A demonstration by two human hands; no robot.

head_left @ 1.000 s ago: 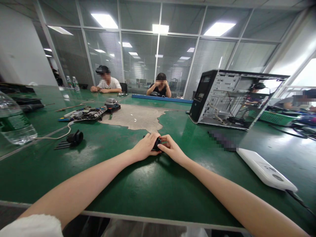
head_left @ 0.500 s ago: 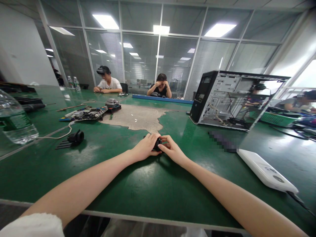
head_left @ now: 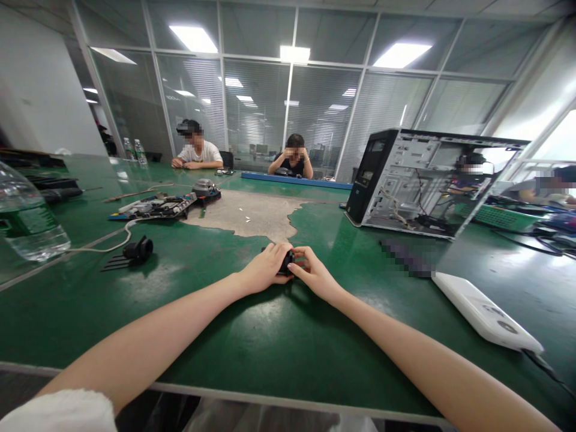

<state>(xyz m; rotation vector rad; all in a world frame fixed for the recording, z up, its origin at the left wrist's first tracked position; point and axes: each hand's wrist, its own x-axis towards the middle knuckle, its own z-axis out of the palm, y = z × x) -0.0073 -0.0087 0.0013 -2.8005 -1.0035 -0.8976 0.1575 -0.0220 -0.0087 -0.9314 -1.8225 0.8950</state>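
A small black object (head_left: 286,264) sits low over the green table (head_left: 252,354), between my two hands. My left hand (head_left: 270,264) is wrapped over its left side and top, hiding much of it. From the right, the thumb and fingers of my right hand (head_left: 310,270) pinch its edge. What the object is cannot be made out. To the left lies a black part with several prongs (head_left: 139,249), apart from both hands.
An open computer case (head_left: 375,180) stands at the right, behind a white power bank (head_left: 490,312) with a cable. At left are a water bottle (head_left: 31,222) and a circuit board (head_left: 155,207). Two people sit across the table; a green basket (head_left: 508,217) is far right.
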